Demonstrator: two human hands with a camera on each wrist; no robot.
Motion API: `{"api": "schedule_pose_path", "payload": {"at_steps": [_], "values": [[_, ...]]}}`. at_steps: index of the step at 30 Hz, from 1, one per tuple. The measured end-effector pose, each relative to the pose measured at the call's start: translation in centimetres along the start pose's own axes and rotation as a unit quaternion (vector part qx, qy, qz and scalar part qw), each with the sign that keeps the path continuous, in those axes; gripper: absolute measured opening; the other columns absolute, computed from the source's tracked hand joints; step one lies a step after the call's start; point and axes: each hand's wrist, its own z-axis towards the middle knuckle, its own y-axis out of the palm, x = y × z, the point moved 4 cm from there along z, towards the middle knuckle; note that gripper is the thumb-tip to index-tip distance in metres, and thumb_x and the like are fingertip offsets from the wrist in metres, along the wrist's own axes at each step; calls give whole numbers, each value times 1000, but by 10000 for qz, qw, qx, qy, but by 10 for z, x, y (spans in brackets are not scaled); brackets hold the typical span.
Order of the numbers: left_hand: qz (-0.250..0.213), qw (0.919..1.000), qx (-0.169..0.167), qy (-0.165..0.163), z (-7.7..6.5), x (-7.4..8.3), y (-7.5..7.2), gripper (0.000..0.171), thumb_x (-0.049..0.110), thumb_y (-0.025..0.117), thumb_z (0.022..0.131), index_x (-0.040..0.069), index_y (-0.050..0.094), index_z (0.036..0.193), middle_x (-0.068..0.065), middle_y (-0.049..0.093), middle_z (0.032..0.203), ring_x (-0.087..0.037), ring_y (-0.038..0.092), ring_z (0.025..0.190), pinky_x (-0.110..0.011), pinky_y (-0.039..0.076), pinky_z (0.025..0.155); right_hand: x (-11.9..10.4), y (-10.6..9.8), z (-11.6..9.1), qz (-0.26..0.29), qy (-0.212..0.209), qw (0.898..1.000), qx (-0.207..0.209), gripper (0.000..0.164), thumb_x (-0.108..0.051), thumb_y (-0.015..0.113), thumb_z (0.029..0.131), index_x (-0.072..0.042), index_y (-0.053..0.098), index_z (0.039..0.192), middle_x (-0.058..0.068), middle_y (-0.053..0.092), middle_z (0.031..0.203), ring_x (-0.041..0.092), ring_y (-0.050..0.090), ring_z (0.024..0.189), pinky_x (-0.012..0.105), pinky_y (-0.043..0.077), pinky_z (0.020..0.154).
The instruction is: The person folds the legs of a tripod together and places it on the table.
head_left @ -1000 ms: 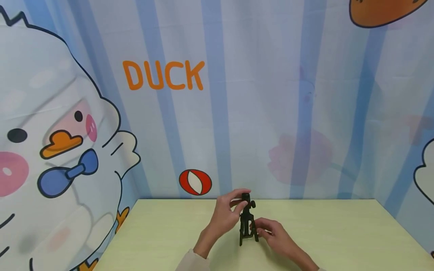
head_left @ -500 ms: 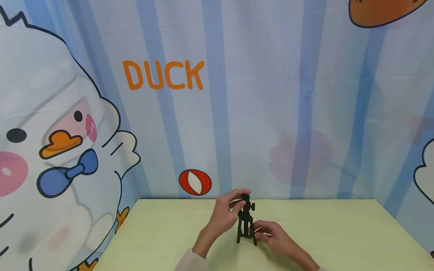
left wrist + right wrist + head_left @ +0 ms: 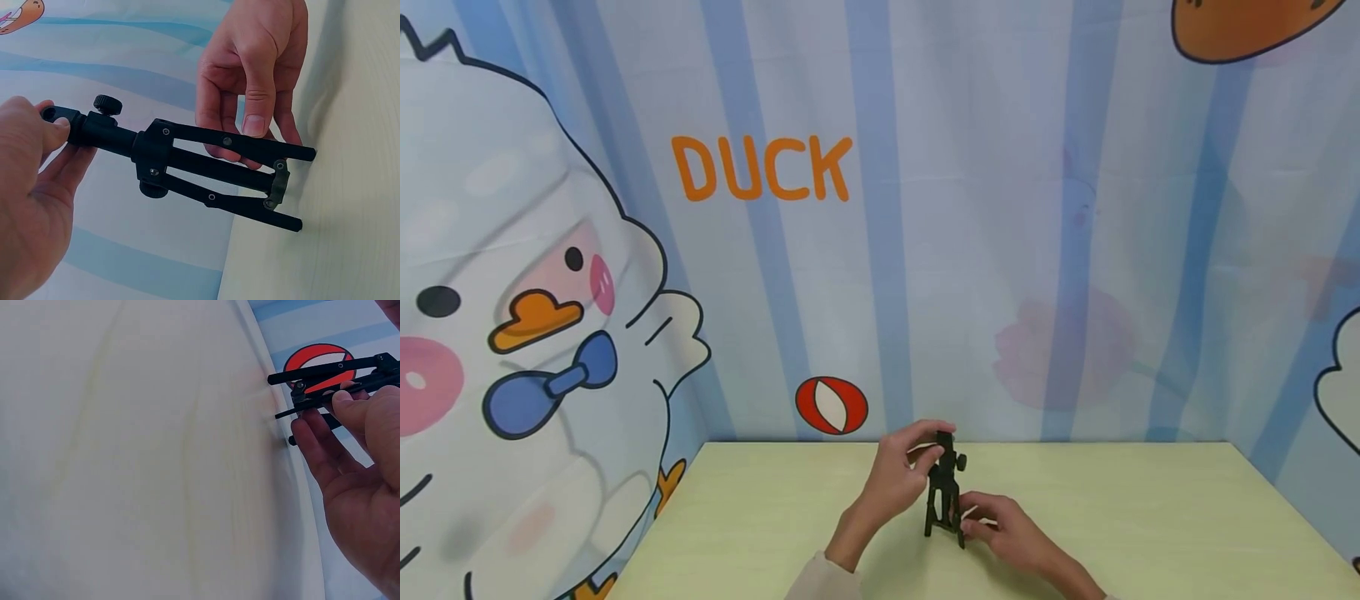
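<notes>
A small black tripod [image 3: 945, 487] stands roughly upright between the two hands, its legs only slightly spread. At its top, the left hand [image 3: 895, 475] pinches the head between thumb and fingers, next to a round side knob [image 3: 107, 105]. Lower down, the right hand [image 3: 1011, 533] holds one leg, with its thumb [image 3: 350, 403] on the near side and fingers behind. Short braces [image 3: 279, 181] link the legs to the centre column in the left wrist view. Whether the feet touch the tabletop is hard to tell.
A pale yellow table [image 3: 760, 517] lies under the hands. Behind it hangs a light blue striped curtain [image 3: 962, 250] with a printed white duck [image 3: 490, 208] at the left and a red and white ball print [image 3: 832, 405] low in the middle.
The tripod has shifted slightly left at its feet and turned a little, its knob now sitting a bit lower. The right hand has moved slightly down and left; the left hand stays nearly still.
</notes>
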Motion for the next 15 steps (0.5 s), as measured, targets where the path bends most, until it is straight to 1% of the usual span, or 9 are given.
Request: {"api": "schedule_pose_path", "payload": {"at_steps": [3,8,10,15], "values": [[-110,9999,-26,-44,0,0,0,39,-11,62,98,15,71,126,0,71,125,-21,69,116,-28,57,95,-1,1,-1,-23,-40,10000,26,14,2,64,99,1,69,113,19,71,107,28,72,98,34,62,81],[-280,9996,-47,48,0,2,1,36,-10,64,98,12,70,126,-3,69,125,-24,68,115,-32,58,94,0,1,-1,-44,77,9999,54,14,1,65,99,-1,70,112,17,71,107,24,72,97,33,62,81],[-196,9997,-21,124,0,2,1,35,-7,66,98,12,70,127,-3,69,124,-25,69,112,-32,59,92,0,1,-1,-47,123,9999,54,14,0,65,100,-1,70,112,16,71,107,24,72,97,33,62,81],[255,9990,167,333,0,2,3,29,2,71,98,15,70,124,-2,67,123,-23,68,107,-34,61,87,-1,0,-1,-4,351,9994,38,14,-1,64,100,-2,70,112,14,71,108,26,71,98,31,62,81]]}}
